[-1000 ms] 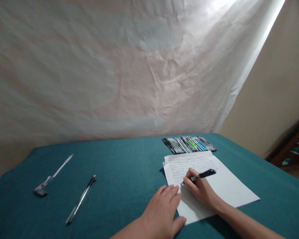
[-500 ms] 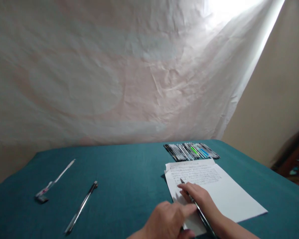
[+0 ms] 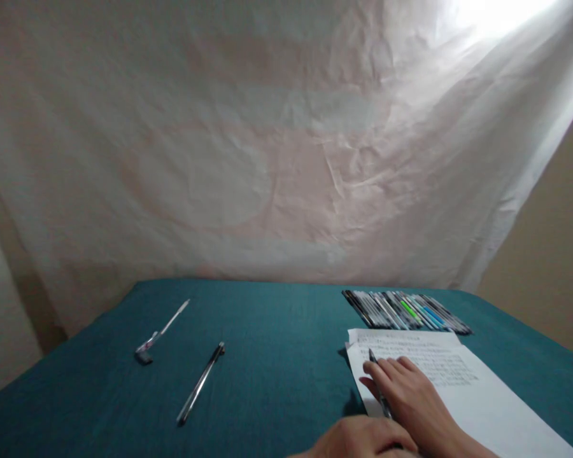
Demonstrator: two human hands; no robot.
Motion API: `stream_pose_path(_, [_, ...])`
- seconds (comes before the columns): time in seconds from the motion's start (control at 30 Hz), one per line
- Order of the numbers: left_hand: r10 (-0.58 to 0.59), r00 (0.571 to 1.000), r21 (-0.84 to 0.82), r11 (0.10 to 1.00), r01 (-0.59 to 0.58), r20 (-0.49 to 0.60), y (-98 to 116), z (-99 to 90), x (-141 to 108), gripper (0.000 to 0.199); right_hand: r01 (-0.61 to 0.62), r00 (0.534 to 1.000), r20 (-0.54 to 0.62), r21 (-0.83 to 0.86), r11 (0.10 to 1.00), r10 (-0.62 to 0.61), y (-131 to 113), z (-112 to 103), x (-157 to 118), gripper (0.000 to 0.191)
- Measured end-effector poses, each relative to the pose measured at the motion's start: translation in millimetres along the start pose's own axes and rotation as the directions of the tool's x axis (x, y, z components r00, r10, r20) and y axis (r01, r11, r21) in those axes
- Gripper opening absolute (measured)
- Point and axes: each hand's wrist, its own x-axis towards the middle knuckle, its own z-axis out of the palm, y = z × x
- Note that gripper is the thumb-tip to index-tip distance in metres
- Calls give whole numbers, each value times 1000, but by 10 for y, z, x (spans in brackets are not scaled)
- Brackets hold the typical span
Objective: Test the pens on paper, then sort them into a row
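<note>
Spanning the foreground, the worktop (image 3: 277, 356) bore the paper (image 3: 494, 407) and, beyond it, the pen row (image 3: 386, 310), perhaps aligned for easy reach. The left hand (image 3: 358, 437) curled nearest the pen's rear, its grip too hidden to tell. The right hand (image 3: 413, 395), seemingly steadying the paper, gripped the pen (image 3: 384, 404).

No word or number can be read. Lines of dark handwriting (image 3: 451, 370) run across the upper part of the white paper (image 3: 494, 407), too small and blurred to make out, with part of them hidden. Fainter writing shows near its top edge, equally unreadable. On the row of pens (image 3: 405, 310) and the two separate pens, the clear one (image 3: 174, 318) and the dark-ended one (image 3: 200, 385), no brand or label is legible.
</note>
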Motion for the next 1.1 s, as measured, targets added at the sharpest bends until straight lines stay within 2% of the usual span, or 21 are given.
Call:
stream_pose_path(0.17, [94, 995, 174, 981, -88, -29, 21, -96, -24, 37, -7, 1000, -18, 63, 998, 8, -29, 5, 137, 16])
stream_pose_path(0.23, [116, 993, 240, 965, -105, -32, 32, -117, -22, 35, -33, 999, -20, 154, 988, 36, -45, 23, 146, 18])
stream_pose_path(0.3, [118, 991, 270, 958, -95, -68, 31, -129, -18, 32, -103, 994, 9, 315, 943, 106, -61, 36, 146, 26])
stream_pose_path(0.33, [115, 988, 274, 958, -83, -103, 24, -132, -16, 31, -162, 986, 46, 418, 894, 158, -67, 36, 150, 33])
stream_pose_path(0.4, [114, 975, 277, 959, -58, -191, -2, -132, -14, 31, -302, 950, 138, 620, 724, 279, -75, 17, 176, 41])
stream_pose_path(0.47, [122, 957, 284, 958, -44, -265, -37, -122, -14, 33, -392, 907, 239, 782, 484, 347, -78, -37, 226, 38])
stream_pose_path(0.57, [111, 954, 299, 954, -24, -280, -98, -85, -20, 36, -459, 856, 393, 876, 147, 336, -94, -165, 307, 32])
stream_pose_path(0.63, [105, 961, 300, 953, -24, -256, -134, -53, -24, 36, -507, 828, 480, 862, 19, 290, -121, -247, 335, 34])
stream_pose_path(0.7, [114, 963, 296, 954, -39, -242, -158, -28, -25, 35, -526, 819, 514, 850, -23, 255, -145, -288, 344, 39])
stream_pose_path(0.8, [92, 959, 250, 968, -23, -267, -155, -34, -23, 34, -502, 838, 485, 865, 5, 251, -101, -238, 386, 45])
stream_pose_path(0.9, [52, 951, 182, 983, 5, -305, -125, -82, -23, 36, -460, 850, 404, 882, 103, 337, 111, -66, 531, 45])
stream_pose_path(1.0, [27, 955, 167, 986, 24, -296, -115, -112, -22, 34, -452, 852, 287, 825, 339, 437, 449, 172, 766, 40])
stream_pose_path(1.07, [-20, 965, 173, 983, 67, -261, -134, -95, -17, 30, -524, 831, 242, 644, 558, 501, 674, 331, 932, 37])
stream_pose_path(1.1, [-49, 969, 174, 980, 93, -244, -151, -75, -15, 27, -548, 818, 237, 596, 587, 523, 771, 405, 1009, 36])
